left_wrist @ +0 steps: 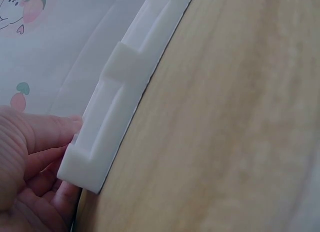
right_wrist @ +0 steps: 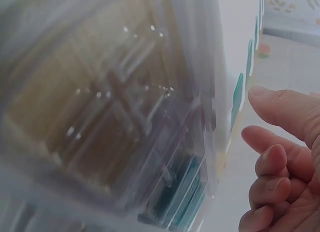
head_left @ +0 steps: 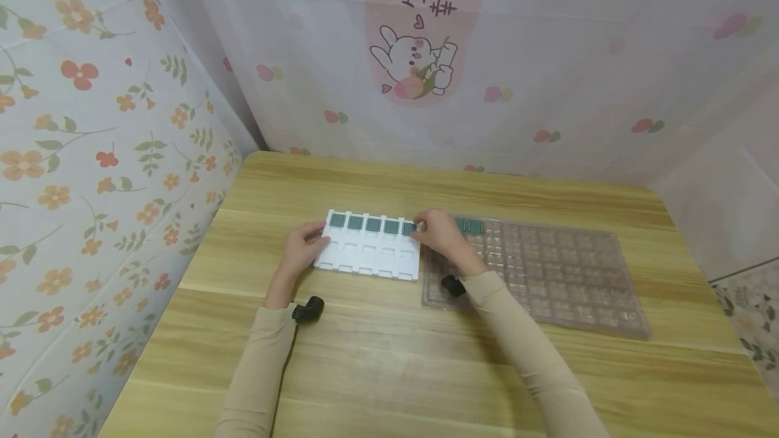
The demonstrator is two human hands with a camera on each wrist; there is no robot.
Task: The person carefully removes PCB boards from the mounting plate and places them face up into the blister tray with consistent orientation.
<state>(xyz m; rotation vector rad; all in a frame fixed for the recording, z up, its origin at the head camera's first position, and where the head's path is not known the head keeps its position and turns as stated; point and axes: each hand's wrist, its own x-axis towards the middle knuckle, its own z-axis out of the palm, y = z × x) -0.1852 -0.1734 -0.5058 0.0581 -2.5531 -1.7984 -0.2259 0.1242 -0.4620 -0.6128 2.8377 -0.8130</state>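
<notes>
A white plastic tray (head_left: 367, 263) with two rows of recesses lies on the table, small green circuit boards (head_left: 374, 224) filling its back row. My left hand (head_left: 299, 249) pinches the tray's left end. In the left wrist view, the left thumb (left_wrist: 55, 131) lies at the tray's notched rim (left_wrist: 120, 74). By the back right recess is my right hand (head_left: 443, 232), its thumb close to the last board (right_wrist: 237, 99). The right wrist view shows a gap between thumb and index finger, with nothing held; the other fingers are loosely curled.
A clear plastic tray (head_left: 566, 272) with many small pockets lies to the right, partly under my right forearm. A few green boards (head_left: 473, 226) sit in its back left corner. Printed curtains (head_left: 523, 80) hang behind and left of the wooden table (head_left: 365, 357).
</notes>
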